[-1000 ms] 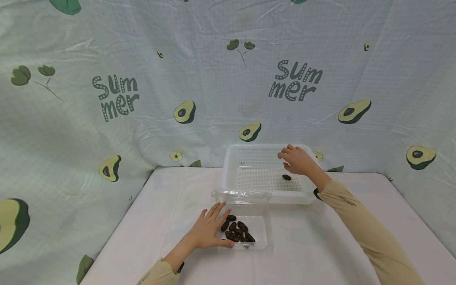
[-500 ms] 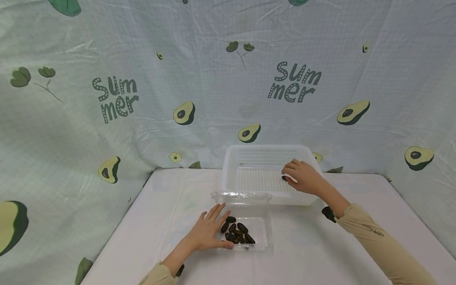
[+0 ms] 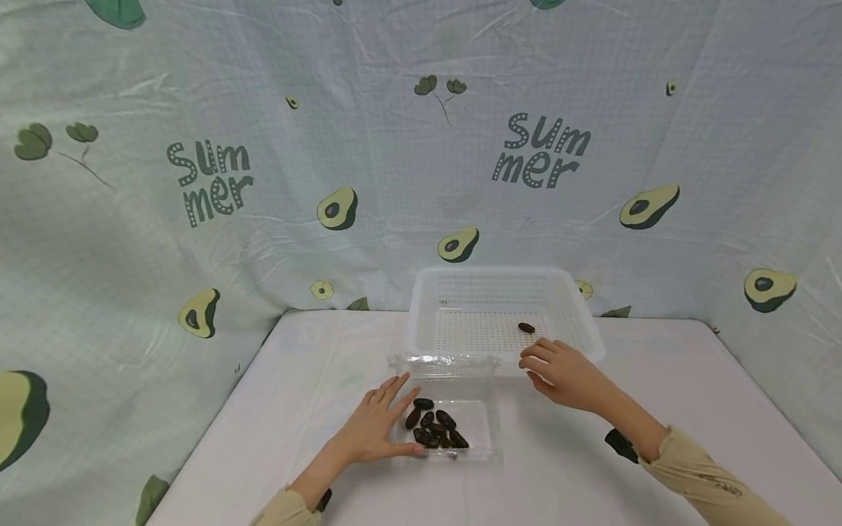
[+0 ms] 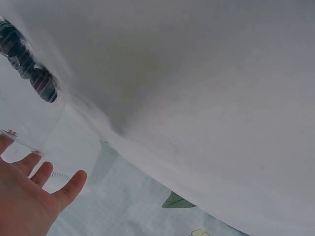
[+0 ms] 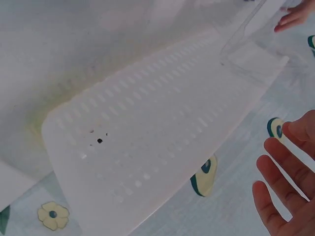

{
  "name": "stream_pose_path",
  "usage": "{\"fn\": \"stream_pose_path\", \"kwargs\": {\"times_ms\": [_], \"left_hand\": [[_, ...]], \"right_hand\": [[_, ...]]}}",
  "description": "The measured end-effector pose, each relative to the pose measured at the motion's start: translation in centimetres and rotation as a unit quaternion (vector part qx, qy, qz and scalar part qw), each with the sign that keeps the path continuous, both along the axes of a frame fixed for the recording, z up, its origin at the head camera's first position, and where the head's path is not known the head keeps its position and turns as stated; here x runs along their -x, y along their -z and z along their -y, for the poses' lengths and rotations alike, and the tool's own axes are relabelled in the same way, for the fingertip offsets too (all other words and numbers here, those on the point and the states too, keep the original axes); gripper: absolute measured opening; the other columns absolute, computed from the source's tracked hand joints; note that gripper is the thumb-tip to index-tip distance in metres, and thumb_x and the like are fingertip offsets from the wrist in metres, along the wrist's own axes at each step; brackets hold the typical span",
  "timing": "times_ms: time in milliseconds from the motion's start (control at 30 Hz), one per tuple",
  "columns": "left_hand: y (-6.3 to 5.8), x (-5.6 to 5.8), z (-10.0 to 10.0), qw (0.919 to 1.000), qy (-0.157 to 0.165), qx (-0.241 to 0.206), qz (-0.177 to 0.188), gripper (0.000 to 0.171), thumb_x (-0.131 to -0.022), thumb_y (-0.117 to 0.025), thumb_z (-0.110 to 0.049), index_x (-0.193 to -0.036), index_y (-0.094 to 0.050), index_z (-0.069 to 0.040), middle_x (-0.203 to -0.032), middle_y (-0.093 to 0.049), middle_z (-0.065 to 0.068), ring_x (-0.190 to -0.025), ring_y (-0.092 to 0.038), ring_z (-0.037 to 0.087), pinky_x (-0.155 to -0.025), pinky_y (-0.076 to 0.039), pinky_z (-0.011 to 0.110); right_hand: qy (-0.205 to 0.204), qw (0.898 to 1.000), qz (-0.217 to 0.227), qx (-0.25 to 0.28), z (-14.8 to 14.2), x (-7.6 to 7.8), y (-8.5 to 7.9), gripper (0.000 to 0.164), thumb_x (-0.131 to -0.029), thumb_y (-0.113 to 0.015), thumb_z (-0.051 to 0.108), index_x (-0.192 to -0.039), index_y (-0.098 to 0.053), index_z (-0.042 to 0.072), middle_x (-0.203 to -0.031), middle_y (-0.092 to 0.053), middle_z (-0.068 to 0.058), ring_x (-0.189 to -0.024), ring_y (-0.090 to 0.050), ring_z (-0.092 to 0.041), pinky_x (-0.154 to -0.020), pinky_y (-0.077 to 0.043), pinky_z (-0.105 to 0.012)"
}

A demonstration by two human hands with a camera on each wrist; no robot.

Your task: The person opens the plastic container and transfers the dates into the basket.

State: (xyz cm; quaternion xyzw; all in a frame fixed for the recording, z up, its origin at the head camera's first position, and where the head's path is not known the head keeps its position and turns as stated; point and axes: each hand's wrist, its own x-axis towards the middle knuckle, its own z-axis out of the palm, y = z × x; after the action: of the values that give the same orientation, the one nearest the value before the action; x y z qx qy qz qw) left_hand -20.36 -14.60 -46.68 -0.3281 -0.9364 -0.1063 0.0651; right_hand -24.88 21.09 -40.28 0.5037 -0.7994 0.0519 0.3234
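Observation:
My left hand (image 3: 373, 429) rests at the left side of a clear plastic box (image 3: 479, 422), fingers spread and thumb along its near edge. Several dark brown dates (image 3: 445, 420) lie in the left part of this box; its lid (image 3: 444, 364) is folded back. In the left wrist view, dates (image 4: 43, 84) show through the plastic wall, above the left hand (image 4: 27, 199). My right hand (image 3: 566, 376) is over the near right rim of a white slotted basket (image 3: 493, 292), holding nothing, fingers loosely bent. A single date (image 3: 526, 328) lies on the basket's floor.
The basket stands at the back of the white-covered table (image 3: 316, 372), with the box in front of it. Behind the table hangs a curtain (image 3: 388, 146) printed with avocados and lettering. The box's raised lid sits against the basket's near side.
My right hand has drawn back from over the basket floor toward the near rim, and the single date stays lying there. The left hand has stayed at the box.

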Motion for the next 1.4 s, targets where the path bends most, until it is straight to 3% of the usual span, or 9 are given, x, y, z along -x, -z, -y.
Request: {"fn": "stream_pose_path", "kwargs": {"times_ms": [267,500,733,933,1233,1400], "left_hand": [[0.3,0.1,0.6,0.9998,0.008,-0.020,-0.004,0.094,-0.071,-0.048,-0.073,-0.143,-0.021,-0.018,-0.149,-0.017,0.011,-0.135,-0.022,0.032,-0.095,-0.032,0.054],[0.5,0.3,0.6,0.9997,0.012,-0.020,0.009,0.095,-0.072,-0.050,-0.071,-0.143,-0.020,-0.015,-0.150,-0.016,0.010,-0.135,-0.021,0.032,-0.094,-0.033,0.054],[0.2,0.6,0.5,0.9997,0.009,0.017,0.013,0.099,-0.071,-0.045,-0.075,-0.144,-0.017,-0.015,-0.151,-0.013,0.008,-0.135,-0.020,0.032,-0.096,-0.032,0.056],[0.0,0.7,0.3,0.9990,0.009,0.034,0.027,0.098,-0.072,-0.048,-0.072,-0.144,-0.016,-0.013,-0.151,-0.012,0.009,-0.135,-0.019,0.033,-0.097,-0.029,0.058],[0.0,0.6,0.3,0.9976,0.003,0.041,0.055,0.097,-0.072,-0.051,-0.068,-0.144,-0.015,-0.014,-0.151,-0.008,0.008,-0.137,-0.016,0.032,-0.099,-0.026,0.059],[-0.1,0.6,0.4,0.9976,0.003,0.045,0.053,0.097,-0.072,-0.051,-0.069,-0.144,-0.014,-0.015,-0.151,-0.009,0.008,-0.137,-0.016,0.031,-0.099,-0.026,0.059]], "right_hand": [[-0.022,1.000,-0.002,0.007,1.5,-2.3,0.6,0.031,-0.095,-0.030,0.022,-0.092,-0.059,0.013,-0.092,-0.060,0.003,-0.081,-0.053,-0.011,-0.066,-0.045,-0.024],[-0.034,0.999,-0.009,-0.032,3.8,-3.5,2.0,0.024,-0.095,-0.036,0.020,-0.097,-0.059,0.014,-0.096,-0.061,0.003,-0.085,-0.056,-0.012,-0.071,-0.047,-0.025],[-0.038,0.996,-0.017,-0.076,6.0,-3.4,3.7,0.015,-0.090,-0.050,0.021,-0.102,-0.057,0.016,-0.101,-0.061,0.004,-0.088,-0.056,-0.011,-0.075,-0.047,-0.025],[-0.019,0.993,0.002,-0.116,7.7,-2.9,4.3,0.033,-0.077,-0.068,0.024,-0.108,-0.056,0.019,-0.108,-0.059,0.006,-0.093,-0.054,-0.010,-0.078,-0.046,-0.026],[0.003,0.984,0.014,-0.179,9.7,-2.0,4.9,0.044,-0.075,-0.071,0.029,-0.114,-0.052,0.022,-0.119,-0.055,0.005,-0.100,-0.053,-0.012,-0.082,-0.047,-0.027],[0.013,0.977,0.029,-0.210,10.6,-1.6,5.1,0.046,-0.077,-0.069,0.029,-0.118,-0.050,0.023,-0.124,-0.053,0.005,-0.105,-0.052,-0.013,-0.083,-0.046,-0.029]]}}
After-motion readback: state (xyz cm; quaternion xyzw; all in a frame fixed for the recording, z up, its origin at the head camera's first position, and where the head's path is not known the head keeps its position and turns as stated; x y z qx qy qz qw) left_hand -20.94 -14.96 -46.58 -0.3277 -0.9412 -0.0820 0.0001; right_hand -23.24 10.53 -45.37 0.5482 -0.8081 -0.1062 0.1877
